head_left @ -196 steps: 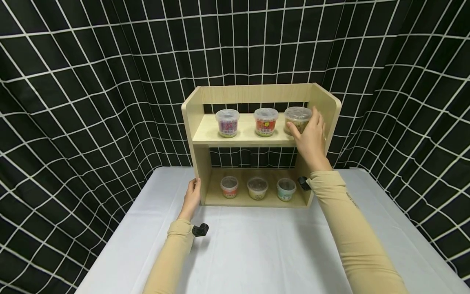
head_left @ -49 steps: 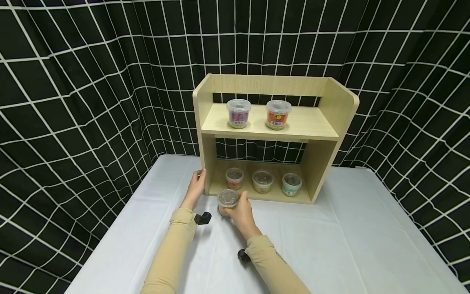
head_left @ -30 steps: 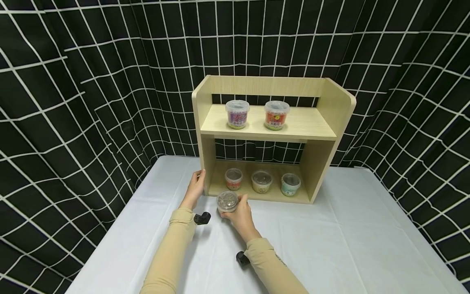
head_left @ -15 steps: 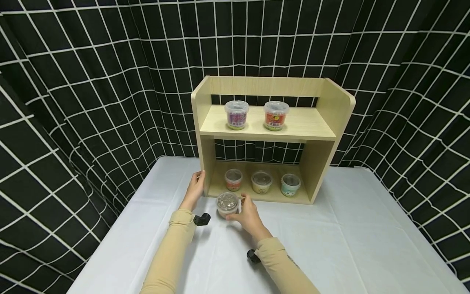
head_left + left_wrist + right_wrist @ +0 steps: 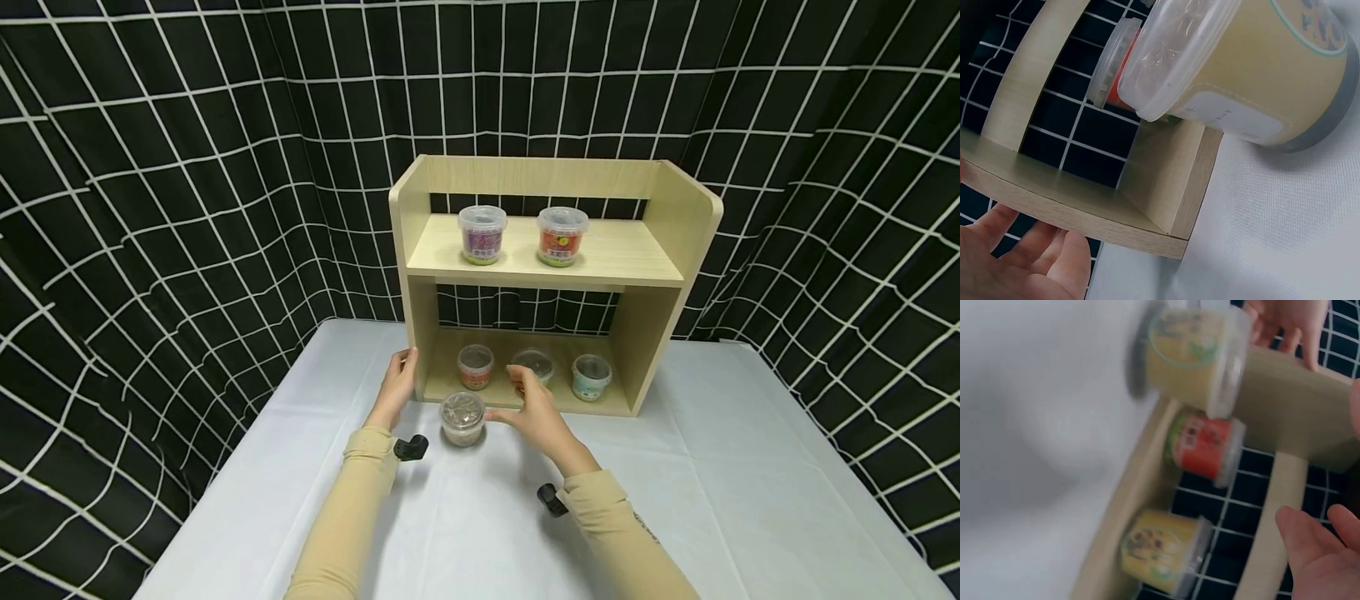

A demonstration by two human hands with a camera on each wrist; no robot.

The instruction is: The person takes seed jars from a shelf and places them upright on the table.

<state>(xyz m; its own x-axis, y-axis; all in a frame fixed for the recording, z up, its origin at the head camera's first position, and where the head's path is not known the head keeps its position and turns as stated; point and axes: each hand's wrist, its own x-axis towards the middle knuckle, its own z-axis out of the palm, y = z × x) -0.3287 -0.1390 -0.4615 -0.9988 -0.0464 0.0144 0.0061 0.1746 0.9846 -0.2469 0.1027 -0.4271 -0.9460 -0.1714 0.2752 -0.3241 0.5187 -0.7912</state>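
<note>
On the white tabletop in front of a two-tier wooden shelf [image 5: 543, 280] stands a yellowish plastic tub [image 5: 462, 421] with a clear lid. My right hand [image 5: 543, 423] is just right of it, thumb and fingers spread and holding nothing. In the right wrist view that tub [image 5: 1185, 359] stands away from the right fingertips [image 5: 1297, 528]. My left hand [image 5: 392, 392] rests against the shelf's left side panel, its fingers [image 5: 1072, 262] along the outer face. Behind the right fingers, a cream tub [image 5: 538, 358] on the lower level is partly hidden.
On the lower level a red-labelled tub [image 5: 476, 372] stands at left and a teal one [image 5: 591, 382] at right. The upper board carries a purple-labelled tub [image 5: 482, 239] and a red-labelled tub [image 5: 560, 242]. A black curtain with white grid lines [image 5: 225, 208] surrounds the table.
The tub from the upper board's right end was carried down to the table at front left. My right hand has let go of it and moved right. The left hand stays at the panel.
</note>
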